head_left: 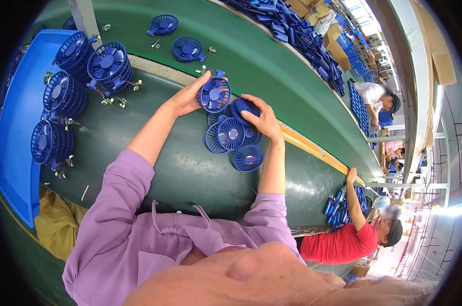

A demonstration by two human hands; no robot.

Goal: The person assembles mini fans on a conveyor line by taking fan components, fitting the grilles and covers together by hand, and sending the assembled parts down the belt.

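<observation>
My left hand (189, 97) is closed round a small blue fan (214, 95), its blades facing up inside a round cage. My right hand (264, 121) grips a blue fan cover (242, 110) by its rim, just right of the fan. Below the hands, several loose round covers (231, 134) overlap on the dark green work surface (180, 148). One more cover (248, 158) lies at the near edge of that group. My right fingers hide part of the gripped cover, and I cannot tell whether it is one or several stacked.
Stacked fans (107, 66) with wired connectors stand at the left beside a blue tray (17, 137). Two fans (188, 49) lie on the green belt (139, 30) beyond a raised edge. A co-worker in a red shirt (338, 242) is at the right, near blue parts (338, 209).
</observation>
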